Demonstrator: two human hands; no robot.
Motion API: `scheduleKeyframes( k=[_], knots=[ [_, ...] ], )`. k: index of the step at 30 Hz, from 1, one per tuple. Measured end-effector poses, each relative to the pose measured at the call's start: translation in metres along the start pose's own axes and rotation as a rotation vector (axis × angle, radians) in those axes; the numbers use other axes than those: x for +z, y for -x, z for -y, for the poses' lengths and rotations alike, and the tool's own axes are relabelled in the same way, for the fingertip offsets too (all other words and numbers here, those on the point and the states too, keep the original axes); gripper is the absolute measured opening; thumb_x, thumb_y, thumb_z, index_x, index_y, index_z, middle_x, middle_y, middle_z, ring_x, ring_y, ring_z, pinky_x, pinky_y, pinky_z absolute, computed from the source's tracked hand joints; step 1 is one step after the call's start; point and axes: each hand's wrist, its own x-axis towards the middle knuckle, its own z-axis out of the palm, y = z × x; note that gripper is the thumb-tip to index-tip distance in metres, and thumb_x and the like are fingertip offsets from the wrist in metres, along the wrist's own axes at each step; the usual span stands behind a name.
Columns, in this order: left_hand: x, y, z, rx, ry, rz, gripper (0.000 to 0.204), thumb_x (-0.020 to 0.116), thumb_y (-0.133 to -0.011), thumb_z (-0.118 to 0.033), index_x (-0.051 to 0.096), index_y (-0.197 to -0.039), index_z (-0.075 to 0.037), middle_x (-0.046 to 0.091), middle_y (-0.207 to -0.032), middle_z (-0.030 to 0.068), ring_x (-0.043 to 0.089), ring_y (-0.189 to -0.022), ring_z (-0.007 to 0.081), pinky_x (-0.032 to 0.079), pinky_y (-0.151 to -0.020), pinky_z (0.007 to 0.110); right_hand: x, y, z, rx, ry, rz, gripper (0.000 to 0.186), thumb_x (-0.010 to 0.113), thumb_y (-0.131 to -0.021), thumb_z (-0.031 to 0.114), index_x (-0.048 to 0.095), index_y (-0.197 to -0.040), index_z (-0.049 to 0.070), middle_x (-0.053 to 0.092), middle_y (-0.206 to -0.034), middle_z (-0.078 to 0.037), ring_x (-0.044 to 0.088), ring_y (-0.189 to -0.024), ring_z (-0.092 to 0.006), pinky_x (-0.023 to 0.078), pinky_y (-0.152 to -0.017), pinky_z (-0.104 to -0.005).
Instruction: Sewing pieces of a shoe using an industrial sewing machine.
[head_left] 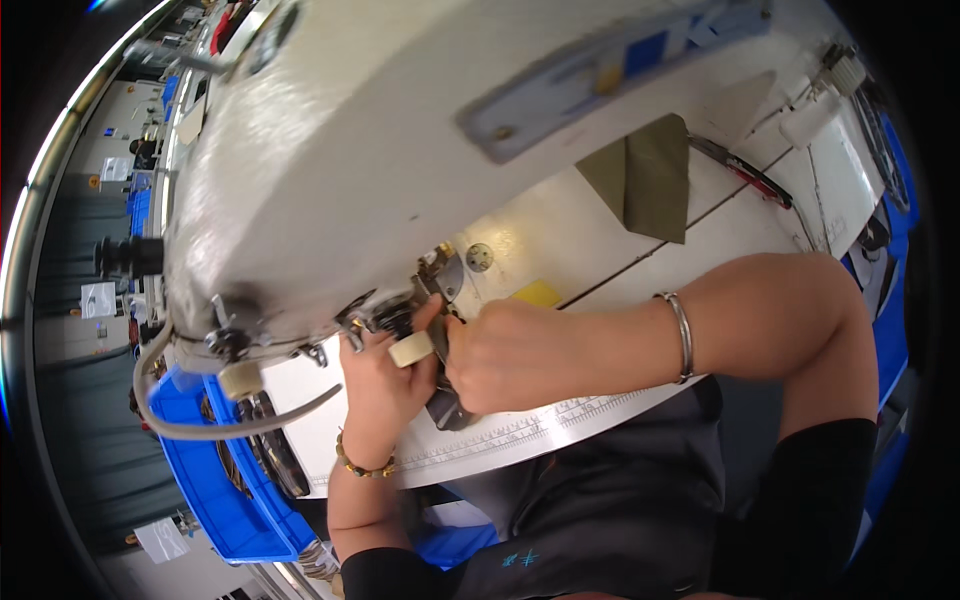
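Note:
Both my hands meet at the needle end of a large white sewing machine. My left hand, with a beaded bracelet at its wrist, has its fingers bent around a small dark fabric piece beside the presser foot parts. My right hand, below a silver bangle, is closed with its fingertips pinching the same piece. Most of the piece is hidden between the hands, and its lower end hangs toward me. A cream knob on the machine covers part of my left fingers.
An olive fabric piece lies on the white table beyond the machine arm, beside a red-and-black tool. A ruler strip runs along the near edge. At left are a blue bin and a bent grey hose.

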Motion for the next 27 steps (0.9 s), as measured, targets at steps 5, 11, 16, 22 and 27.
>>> scheduleKeyframes(
  k=[5,11,16,22,27],
  knots=[
    [0.010,-0.001,0.014,0.087,-0.027,-0.109,0.043,0.070,-0.074,-0.007,0.075,-0.116,-0.015,0.070,-0.091,0.0064,0.067,-0.082,0.0284,0.049,-0.080,0.042,-0.002,-0.001,-0.002,0.038,0.005,-0.001,0.014,0.066,-0.061,0.019,0.066,-0.061,0.005,0.057,-0.055,-0.009,0.057,-0.051,-0.0190,0.044,-0.041,-0.0323],
    [-0.001,0.005,-0.007,0.159,-0.341,-0.174,0.033,0.075,-0.069,-0.010,0.078,-0.101,-0.016,0.065,-0.087,-0.0019,0.062,-0.079,0.0204,0.042,-0.081,0.046,0.005,0.003,0.010,0.030,0.025,-0.080,0.010,0.070,-0.060,0.019,0.069,-0.059,0.009,0.062,-0.057,-0.004,0.064,-0.054,-0.0218,0.047,-0.045,-0.0360],
    [-0.010,0.013,-0.016,0.253,-0.392,-0.162,0.038,0.074,-0.065,-0.006,0.079,-0.101,-0.018,0.063,-0.086,-0.0042,0.060,-0.070,0.0171,0.032,-0.104,0.048,-0.012,0.006,0.025,-0.127,-0.003,0.110,0.025,0.065,-0.057,0.021,0.067,-0.064,-0.004,0.064,-0.063,-0.018,0.061,-0.055,-0.0239,0.048,-0.045,-0.0315],
    [-0.014,0.010,-0.014,0.227,-0.220,-0.014,0.035,0.075,-0.068,-0.008,0.078,-0.102,-0.016,0.064,-0.086,-0.0055,0.061,-0.066,0.0163,0.035,-0.104,0.053,-0.010,0.009,0.027,-0.178,0.046,0.086,0.030,0.063,-0.060,0.020,0.069,-0.070,-0.007,0.069,-0.078,-0.031,0.060,-0.053,-0.0206,0.043,-0.042,-0.0286],
    [-0.013,0.015,-0.007,0.254,-0.223,0.014,0.044,0.076,-0.067,-0.010,0.077,-0.110,-0.017,0.068,-0.090,-0.0057,0.060,-0.066,0.0183,0.038,-0.107,0.051,-0.015,0.008,0.026,-0.211,0.126,0.129,0.030,0.063,-0.062,0.020,0.069,-0.072,-0.008,0.069,-0.080,-0.031,0.060,-0.054,-0.0187,0.042,-0.042,-0.0274]
  ],
)
